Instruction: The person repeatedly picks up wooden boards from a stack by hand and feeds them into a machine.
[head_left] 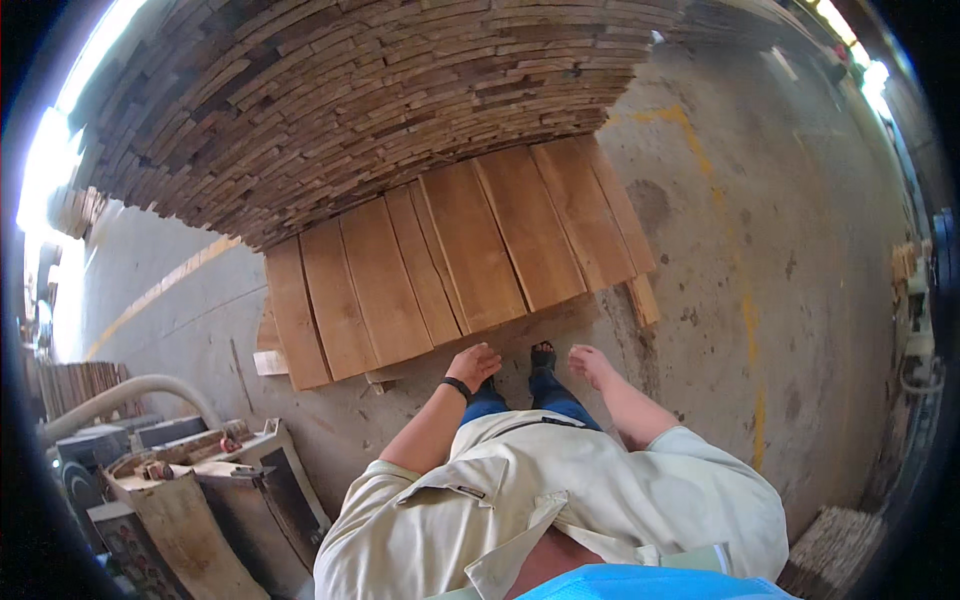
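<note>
My left hand [474, 368], with a black band [457, 387] at the wrist, hangs in front of my body just short of the near ends of wide brown wooden boards [478, 235]. Its fingers are loosely bent, with nothing visible in them. My right hand [592, 367] hangs at about the same height, further right, beyond the boards' near edge. Its fingers curl loosely inward, and I see no object in it either. Neither hand appears to touch the wood. The boards lie side by side in a low row, with narrow gaps between some of them.
Beyond the boards rises a tall stack of rough planks [400, 90]. Woodworking machinery [190, 500] with a pale hose [150, 385] stands at lower left. Thin wood pieces [835, 550] lie at lower right. The concrete floor [690, 380] carries a yellow line [752, 330].
</note>
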